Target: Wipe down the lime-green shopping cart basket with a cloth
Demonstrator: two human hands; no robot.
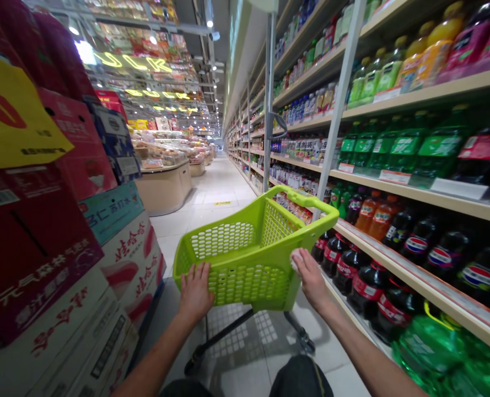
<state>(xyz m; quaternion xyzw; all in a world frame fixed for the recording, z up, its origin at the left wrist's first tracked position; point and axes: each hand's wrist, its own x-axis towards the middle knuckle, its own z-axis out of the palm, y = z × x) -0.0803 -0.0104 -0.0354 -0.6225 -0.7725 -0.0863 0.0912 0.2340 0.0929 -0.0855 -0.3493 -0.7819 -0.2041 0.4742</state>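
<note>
A lime-green plastic shopping cart point(251, 286) stands sideways in front of me, its handle toward the right and its basket holding nothing I can see. My left hand point(196, 292) lies on the side wall near the basket's left end, fingers stretched up to the rim. At the right end, below the handle, my right hand point(310, 274) presses a small white wiping cloth point(295, 260) against the cart's side. The fingers are closed on the cloth; whether it is fabric or paper is hard to see. The cart's dark legs and wheels point(193, 358) rest on the floor.
Shelves of soda bottles point(397, 146) line the right, close to the cart handle. Stacked drink cartons point(123, 253) rise at left, bearing a yellow price sign point(17, 110). Beyond the cart, a tiled aisle point(211, 187) runs past a rounded display counter point(162, 187).
</note>
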